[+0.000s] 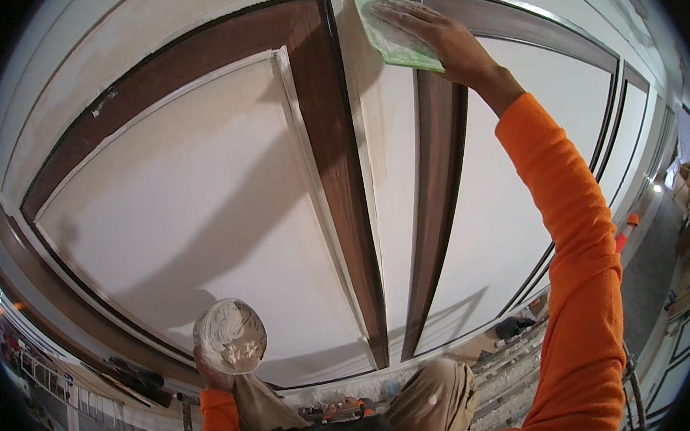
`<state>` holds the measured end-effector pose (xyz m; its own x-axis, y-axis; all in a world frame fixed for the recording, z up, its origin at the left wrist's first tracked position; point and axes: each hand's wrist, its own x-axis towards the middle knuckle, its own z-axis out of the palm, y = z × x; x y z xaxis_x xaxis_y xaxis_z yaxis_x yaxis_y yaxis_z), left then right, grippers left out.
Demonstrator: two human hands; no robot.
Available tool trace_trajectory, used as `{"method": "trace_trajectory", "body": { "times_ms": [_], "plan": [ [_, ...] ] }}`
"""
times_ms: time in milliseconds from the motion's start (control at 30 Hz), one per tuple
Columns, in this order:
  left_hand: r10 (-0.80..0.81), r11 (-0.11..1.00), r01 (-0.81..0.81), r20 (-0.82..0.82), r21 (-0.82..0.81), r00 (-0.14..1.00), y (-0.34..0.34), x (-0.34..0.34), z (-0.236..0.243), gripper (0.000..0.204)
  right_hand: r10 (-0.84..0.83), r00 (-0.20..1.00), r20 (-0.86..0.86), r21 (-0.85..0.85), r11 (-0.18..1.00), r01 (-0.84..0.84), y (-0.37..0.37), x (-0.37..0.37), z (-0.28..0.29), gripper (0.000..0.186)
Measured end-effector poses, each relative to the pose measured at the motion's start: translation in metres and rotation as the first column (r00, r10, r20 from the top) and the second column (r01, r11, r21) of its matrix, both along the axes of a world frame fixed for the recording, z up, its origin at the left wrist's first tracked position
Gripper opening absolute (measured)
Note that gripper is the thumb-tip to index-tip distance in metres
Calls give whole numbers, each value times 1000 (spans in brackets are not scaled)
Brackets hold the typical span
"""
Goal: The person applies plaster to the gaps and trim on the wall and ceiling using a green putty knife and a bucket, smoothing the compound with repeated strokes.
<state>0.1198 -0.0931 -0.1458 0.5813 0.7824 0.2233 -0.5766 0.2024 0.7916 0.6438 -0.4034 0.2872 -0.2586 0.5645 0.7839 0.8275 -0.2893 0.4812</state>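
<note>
High up, my right hand (432,32) lies with its fingers stretched over a pale green, flat plastic putty spreader (382,43) and holds it against the white wall strip between two dark wooden frames. White smears cover the spreader's face. Low down at the left, my left hand (214,375) grips a round bowl (202,325) from below and the side. Thick whitish putty (237,329) fills much of the bowl, with lumps on top. The bowl is in front of the lower part of a white wall panel (201,193).
Brown wooden trim (331,121) frames the left panel, and a second dark frame (438,123) stands to its right. Stained planks (513,379) lie beside my knees. A ladder (51,376) is far below left. Another person in orange (628,230) is far off at the right.
</note>
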Motion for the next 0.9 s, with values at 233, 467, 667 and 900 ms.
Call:
{"method": "trace_trajectory", "body": {
  "times_ms": [233, 467, 667, 900],
  "plan": [
    [-8, 984, -9, -100, -178, 995, -15, 10, 21, 63, 54, 970, -237, -295, 947, -125, -15, -7, -199, 83],
    [-13, 987, 9, -24, -158, 1000, -4, 13, 8, 55, 119, 284, -951, -63, 828, -557, -46, -70, -325, 51],
    [-113, 983, 101, -69, -152, 991, -15, 54, 4, 43, 307, -855, -418, 844, 479, -240, -26, -139, -312, 43],
    [-257, 910, 211, -87, -357, 963, -69, 96, 58, 49, 419, -780, -465, 780, 610, -138, 0, -186, -307, 34]
  ]
}}
